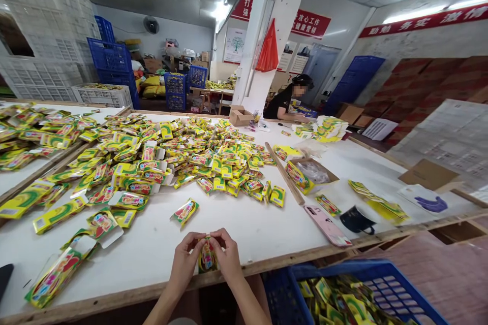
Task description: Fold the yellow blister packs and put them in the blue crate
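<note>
At the front edge of the white table, my left hand (187,251) and my right hand (227,251) both pinch the top end of a small yellow-green carton (208,260) with colourful lettering. It rests upright or tilted against my side of the table; which one I cannot tell. My thumbs and fingertips hide its top. Just beyond my hands lies a single similar carton (185,212). Farther back spreads a big heap of small yellow cartons (224,162). To the left lie flatter, longer cartons with white flaps standing open, one of them an open carton (59,274) close to the edge.
Right of a wooden strip (284,175) are an open cardboard box (318,175), a pink phone (327,224), a black mug (356,220) and flat yellow carton blanks (377,200). Below the edge stands a blue crate (396,274) of filled cartons. A co-worker (290,99) sits across the table by a pillar.
</note>
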Motion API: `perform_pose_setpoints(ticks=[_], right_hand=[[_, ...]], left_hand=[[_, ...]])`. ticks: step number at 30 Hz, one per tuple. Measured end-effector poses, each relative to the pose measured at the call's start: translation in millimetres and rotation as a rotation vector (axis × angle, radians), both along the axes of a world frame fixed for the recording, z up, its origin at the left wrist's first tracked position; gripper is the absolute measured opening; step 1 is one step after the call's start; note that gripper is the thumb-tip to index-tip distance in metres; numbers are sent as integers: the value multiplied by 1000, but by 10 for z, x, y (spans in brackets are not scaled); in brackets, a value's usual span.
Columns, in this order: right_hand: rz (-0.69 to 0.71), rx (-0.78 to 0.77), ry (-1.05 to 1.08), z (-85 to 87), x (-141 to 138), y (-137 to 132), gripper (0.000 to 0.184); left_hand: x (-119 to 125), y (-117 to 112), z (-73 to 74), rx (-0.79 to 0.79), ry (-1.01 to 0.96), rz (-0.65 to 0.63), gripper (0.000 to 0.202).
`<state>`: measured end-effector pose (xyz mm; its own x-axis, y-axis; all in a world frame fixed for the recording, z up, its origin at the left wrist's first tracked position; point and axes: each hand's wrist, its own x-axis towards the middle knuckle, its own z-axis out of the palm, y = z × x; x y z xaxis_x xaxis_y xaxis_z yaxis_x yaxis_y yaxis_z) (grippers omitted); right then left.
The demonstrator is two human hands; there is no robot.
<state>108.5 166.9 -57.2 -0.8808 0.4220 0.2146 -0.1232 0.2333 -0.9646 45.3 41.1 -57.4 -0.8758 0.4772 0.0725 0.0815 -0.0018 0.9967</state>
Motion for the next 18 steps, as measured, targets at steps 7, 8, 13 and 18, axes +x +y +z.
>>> perform_pose_setpoints(ticks=[7, 8, 13, 18], right_hand=[[-151, 135, -16, 163, 226, 75, 21], [-247, 172, -13, 218, 348, 186, 23], [-861, 588, -82, 554, 1389, 1093, 41], [-1059, 937, -189, 567, 2177, 1573, 48]], left_hand=[[-251, -28, 42, -223, 360, 119, 28], [-332, -47, 28, -275, 433, 186, 29], [-706, -156, -113, -740, 513, 384, 63], [-815, -178, -91, -861, 455, 234, 48]])
